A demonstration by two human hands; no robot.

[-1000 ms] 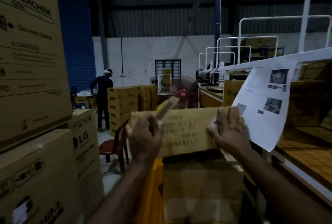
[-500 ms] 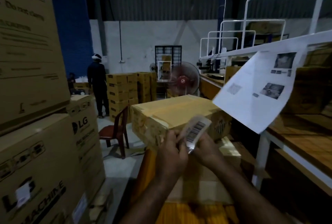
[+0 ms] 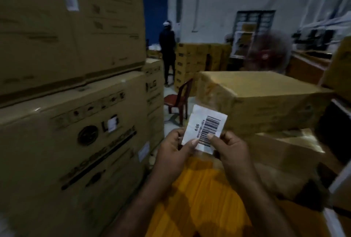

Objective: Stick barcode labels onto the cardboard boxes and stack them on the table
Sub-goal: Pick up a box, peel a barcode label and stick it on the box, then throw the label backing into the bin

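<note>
A white barcode label (image 3: 204, 126) is held up in front of me, printed side towards me. My left hand (image 3: 175, 152) pinches its lower left edge and my right hand (image 3: 230, 148) pinches its lower right, thumb on the bars. Just behind the label a brown cardboard box (image 3: 262, 96) lies on top of another cardboard box (image 3: 283, 153). Both stand at the far end of the yellow table (image 3: 201, 195).
Tall stacks of large washing-machine cartons (image 3: 72, 122) wall off the left side. A red chair (image 3: 179, 100) stands on the floor beyond the hands. A person (image 3: 167, 50) stands by stacked yellow boxes (image 3: 197, 62) at the back. A fan (image 3: 267, 52) is behind the top box.
My right hand has left the box and joined the left on the label. The label now faces me squarely, and my view has swung left and down.
</note>
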